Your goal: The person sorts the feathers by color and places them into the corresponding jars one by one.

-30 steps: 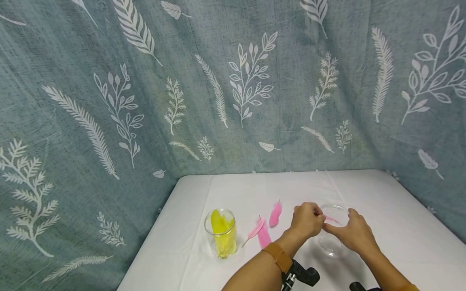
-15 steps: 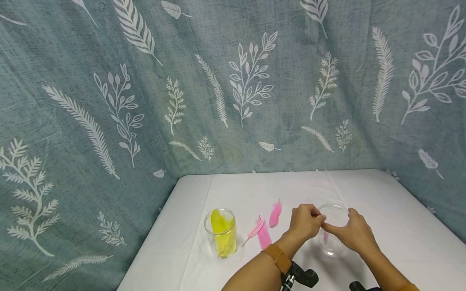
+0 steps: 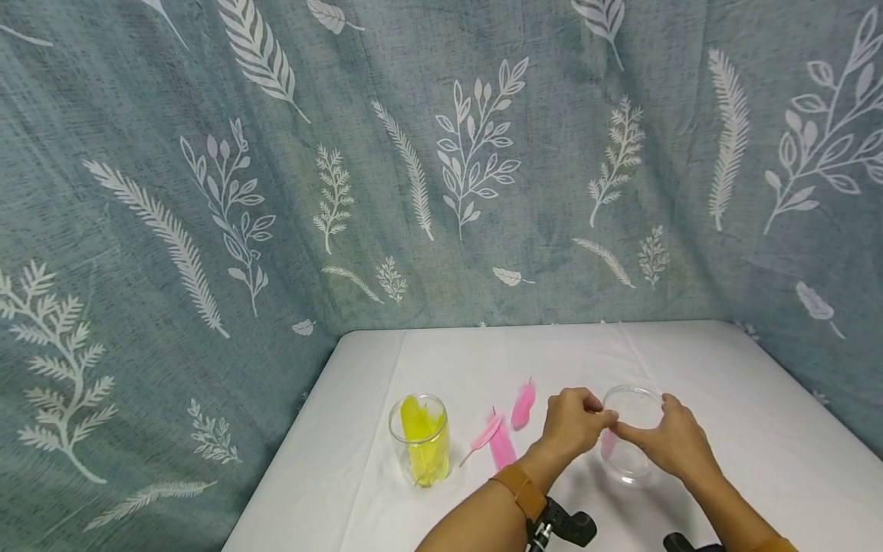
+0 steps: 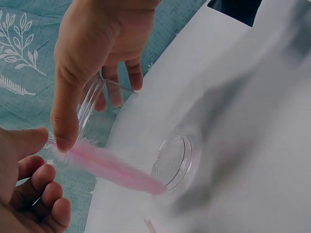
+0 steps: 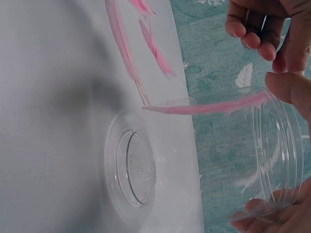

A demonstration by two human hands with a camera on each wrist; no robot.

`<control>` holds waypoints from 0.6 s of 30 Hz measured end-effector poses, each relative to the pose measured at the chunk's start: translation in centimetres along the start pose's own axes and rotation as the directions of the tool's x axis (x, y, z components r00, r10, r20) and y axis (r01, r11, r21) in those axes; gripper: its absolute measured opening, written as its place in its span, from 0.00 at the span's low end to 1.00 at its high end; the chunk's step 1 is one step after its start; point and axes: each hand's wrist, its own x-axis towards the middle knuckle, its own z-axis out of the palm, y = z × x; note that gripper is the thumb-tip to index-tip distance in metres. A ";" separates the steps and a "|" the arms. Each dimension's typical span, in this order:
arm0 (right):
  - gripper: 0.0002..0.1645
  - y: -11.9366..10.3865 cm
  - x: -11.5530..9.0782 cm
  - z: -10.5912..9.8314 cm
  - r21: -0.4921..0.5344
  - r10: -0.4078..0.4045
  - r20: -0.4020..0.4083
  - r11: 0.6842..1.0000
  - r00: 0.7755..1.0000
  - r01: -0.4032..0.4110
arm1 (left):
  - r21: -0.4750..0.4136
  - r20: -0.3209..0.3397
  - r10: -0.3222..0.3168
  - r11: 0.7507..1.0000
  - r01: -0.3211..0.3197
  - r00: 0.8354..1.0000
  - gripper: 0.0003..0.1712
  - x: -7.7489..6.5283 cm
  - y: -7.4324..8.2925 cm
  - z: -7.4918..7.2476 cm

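Observation:
My right hand grips a clear jar by its rim, thumb on the near left side and fingers on the far side. At the rim's left, my left hand pinches the upper end of a pink feather between thumb and forefinger. The other left fingers are curled. Both thumb tips nearly meet there. The feather hangs along the jar's left wall towards its base; whether it lies inside or outside the wall I cannot tell.
Left of my hands, several pink feathers lie on the white table, one of them a loose feather farther back. A second clear jar at the left holds yellow feathers. Patterned cloth hangs behind the table.
The pink feather has gone from lying across the jar's mouth to hanging down along its left wall. My left hand has shifted slightly left; my right hand keeps its grip.

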 end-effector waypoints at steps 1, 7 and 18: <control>0.74 0.0 0.0 0.0 0.003 -0.002 0.001 1.000 1.000 0.002 | 0.000 0.001 -0.003 1.000 0.003 1.000 0.11 0.0 -0.1 -0.1; 0.76 0.0 0.0 0.1 0.009 0.022 0.014 1.000 1.000 -0.023 | -0.013 0.000 -0.007 1.000 0.007 1.000 0.12 -0.1 -1.0 -0.8; 0.75 -0.4 0.0 -0.2 0.019 0.032 0.026 0.999 0.999 -0.032 | -0.026 -0.029 -0.088 0.996 0.087 0.996 0.11 -0.4 -3.4 -2.2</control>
